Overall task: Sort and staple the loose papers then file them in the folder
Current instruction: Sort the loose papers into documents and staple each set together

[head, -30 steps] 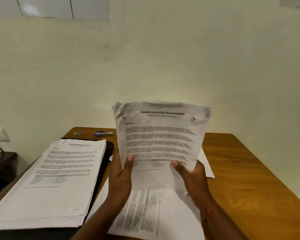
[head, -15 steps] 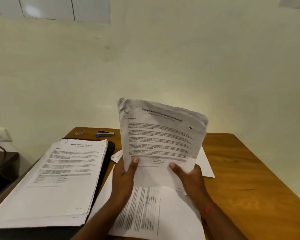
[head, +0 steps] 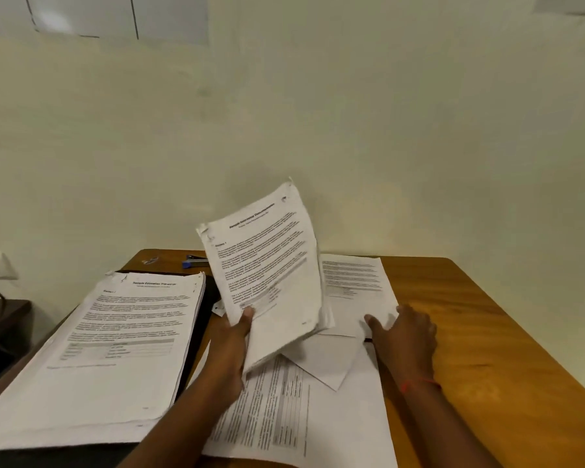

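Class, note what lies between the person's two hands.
Head view: loose sheets on the table and the bottom of the bundle the left hand grips; the right hand presses them.

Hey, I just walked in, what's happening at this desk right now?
A person is sorting papers at a table. The left hand grips a bundle of printed pages by its lower corner, tilted up off the table. The right hand lies flat on the loose sheets spread in front. A thick stack sits on a black folder at the left. A stapler lies at the far edge, with neither hand on it.
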The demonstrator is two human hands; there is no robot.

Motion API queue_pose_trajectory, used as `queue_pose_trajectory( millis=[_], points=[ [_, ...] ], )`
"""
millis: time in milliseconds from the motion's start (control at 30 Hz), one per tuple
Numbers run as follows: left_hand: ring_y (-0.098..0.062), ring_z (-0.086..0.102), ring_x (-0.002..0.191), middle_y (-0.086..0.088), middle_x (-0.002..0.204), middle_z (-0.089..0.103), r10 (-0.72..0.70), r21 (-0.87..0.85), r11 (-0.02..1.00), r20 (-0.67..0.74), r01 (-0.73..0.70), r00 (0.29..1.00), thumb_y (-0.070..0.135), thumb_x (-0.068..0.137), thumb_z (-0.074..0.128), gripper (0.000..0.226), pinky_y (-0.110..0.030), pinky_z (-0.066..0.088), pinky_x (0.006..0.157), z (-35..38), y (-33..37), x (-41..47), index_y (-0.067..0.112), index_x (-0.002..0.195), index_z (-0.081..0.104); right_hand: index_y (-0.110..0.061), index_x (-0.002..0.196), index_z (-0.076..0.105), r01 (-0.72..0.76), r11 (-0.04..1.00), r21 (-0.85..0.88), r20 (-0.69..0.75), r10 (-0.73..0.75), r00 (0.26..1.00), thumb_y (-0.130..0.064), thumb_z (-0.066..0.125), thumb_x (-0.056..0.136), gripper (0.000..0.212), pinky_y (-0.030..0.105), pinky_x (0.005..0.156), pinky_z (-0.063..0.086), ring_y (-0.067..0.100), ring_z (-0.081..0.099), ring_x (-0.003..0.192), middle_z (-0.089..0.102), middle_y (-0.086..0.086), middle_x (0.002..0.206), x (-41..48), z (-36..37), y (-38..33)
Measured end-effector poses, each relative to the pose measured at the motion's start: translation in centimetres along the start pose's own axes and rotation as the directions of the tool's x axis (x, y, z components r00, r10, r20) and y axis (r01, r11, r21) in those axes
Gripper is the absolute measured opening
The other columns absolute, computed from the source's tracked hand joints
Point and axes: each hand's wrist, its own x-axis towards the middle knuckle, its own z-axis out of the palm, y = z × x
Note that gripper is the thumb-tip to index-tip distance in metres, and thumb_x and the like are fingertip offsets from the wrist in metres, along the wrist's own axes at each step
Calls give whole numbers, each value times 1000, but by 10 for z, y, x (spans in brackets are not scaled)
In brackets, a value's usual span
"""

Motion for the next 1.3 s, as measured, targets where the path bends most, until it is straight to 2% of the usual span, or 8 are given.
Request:
queue_pose_trajectory(
  millis=[67,200,400,567,733,800,900,1300],
  points=[
    [-23,76,91,-3,109,77,-26,-65,998,27,28,999,20,102,56,26,-38,62,67,2,4,-4,30,126,60,-12,136,47,-58,981,-187,65,72,995,-76,60,80,86,46,105,41,33,45,128,49,16,138,5,6,3],
    [-21,76,71,-10,93,78,-84,-127,988,57,91,995,19,104,53,22,-29,57,51,3,12,-10,21,125,61,-10,140,41,-49,977,-210,103,71,992,-70,64,82,86,44,105,42,34,44,130,47,17,140,12,7,5],
    [-10,58,39,-4,62,67,-81,-147,985,54,88,995,20,105,49,40,-24,48,37,8,18,-18,1,140,50,-5,126,52,-168,972,163,250,124,960,-21,84,80,59,35,78,52,35,64,105,62,17,123,17,-16,4],
    [-8,55,35,0,53,63,-76,-185,979,48,83,996,21,106,46,41,-19,43,33,8,22,-19,-2,140,48,-5,109,61,-333,815,473,366,162,916,-3,77,83,31,33,58,53,26,66,65,70,18,96,13,-34,8],
    [-10,49,29,1,42,52,-146,-275,947,99,168,984,22,108,39,11,-19,39,28,8,26,-20,16,100,43,-8,112,57,-340,573,746,372,64,926,5,64,92,25,29,53,56,23,61,61,66,18,99,2,-45,-2],
    [-8,46,28,-1,41,51,-195,-283,935,88,213,977,21,108,38,29,-18,37,27,3,24,-13,1,126,48,-10,117,57,-291,511,809,332,11,943,3,64,94,27,30,56,58,22,59,62,64,18,97,-2,-42,-6],
    [-5,40,31,1,44,50,-195,-309,929,54,202,979,24,106,43,24,-15,33,29,-5,20,-3,9,94,57,-11,120,58,-238,465,853,283,-29,959,-2,66,95,28,29,59,59,21,61,65,63,17,95,-5,-39,-12],
    [-6,42,28,1,42,50,-113,-326,936,85,135,990,20,107,40,28,-15,34,28,-3,21,-2,11,83,51,-12,124,60,-243,371,896,321,-165,933,-6,70,91,35,29,61,58,21,60,70,64,15,93,-11,-33,-16]
  ],
)
